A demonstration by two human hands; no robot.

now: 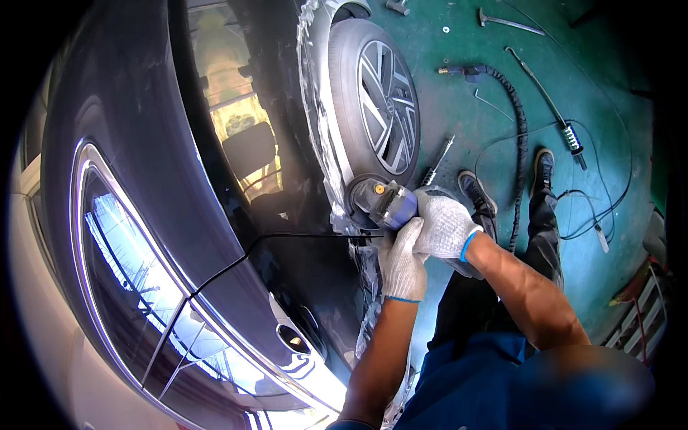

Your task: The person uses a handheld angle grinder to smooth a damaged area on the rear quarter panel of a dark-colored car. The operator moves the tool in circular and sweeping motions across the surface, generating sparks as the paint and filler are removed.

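Both my hands, in whitish knit gloves with blue cuffs, are closed around a blue and dark angle grinder (398, 209). My right hand (444, 226) wraps its body from the right. My left hand (405, 261) grips it from below, close to the tool's head. The grinder's round dark disc end (362, 197) lies against the edge of the dark car's wheel arch, just below the wheel (390, 107). Whether the disc touches the panel, I cannot tell. Bare, scuffed pale metal (324, 136) runs along the arch edge and down the lower sill.
On the green floor lie a hammer (510, 24), a slide hammer (559, 115), a black sleeved hose (517, 107), a thin hooked rod (493, 104) and looping cables (623, 186). A smaller spring-fitted tool (438, 161) lies beside the wheel. My shoes (545, 168) stand among them.
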